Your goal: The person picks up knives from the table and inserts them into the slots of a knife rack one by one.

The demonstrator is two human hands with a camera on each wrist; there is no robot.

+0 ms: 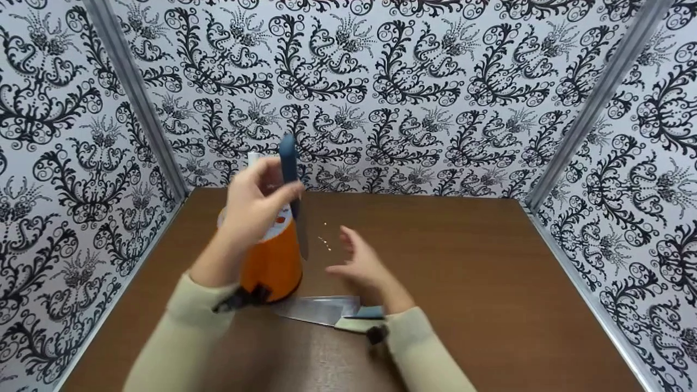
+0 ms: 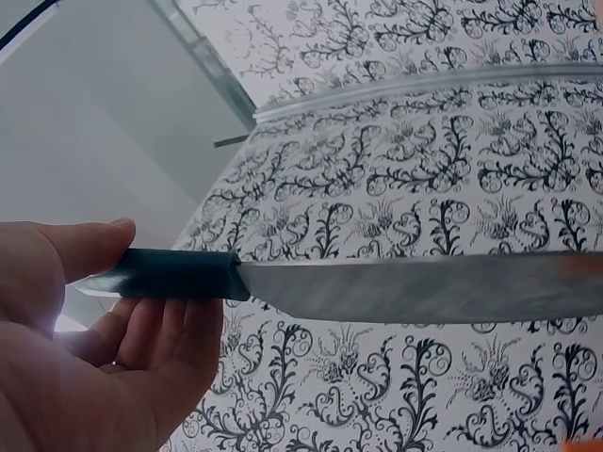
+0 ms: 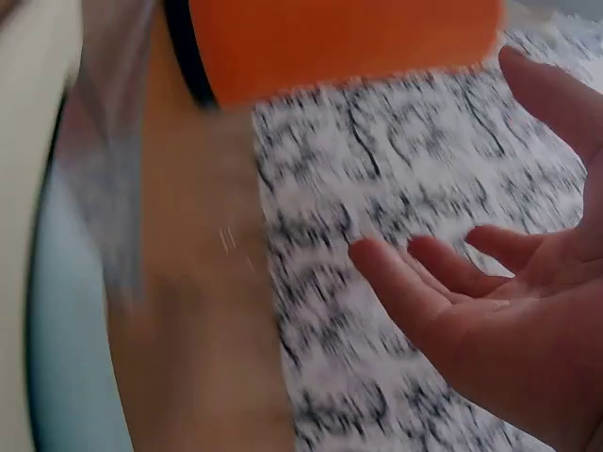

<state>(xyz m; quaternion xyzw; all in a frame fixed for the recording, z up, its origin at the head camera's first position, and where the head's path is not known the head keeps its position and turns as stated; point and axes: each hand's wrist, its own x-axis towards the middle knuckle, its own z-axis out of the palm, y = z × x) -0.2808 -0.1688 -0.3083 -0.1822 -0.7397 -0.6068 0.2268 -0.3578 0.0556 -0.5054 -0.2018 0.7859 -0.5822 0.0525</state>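
Blue-handled kitchen knife [image 2: 339,290] is hanging blade-down from the left grip [image 1: 253,204], whose thumb and fingers are pinching its handle. The bare blade is showing along the right edge of an orange knife block [image 1: 272,264], pointing toward the worktop [image 1: 463,261]. The step in hand is seemingly moving this knife to or from the block; the pictures are not showing which. If it is going in, the next move is calling for lifting the tip over the block's top. The right grip [image 1: 362,264] is holding nothing, fingers apart. Nearer the person, a pale-handled knife [image 1: 354,324] and another blue-handled one [image 1: 367,312] are lying together.
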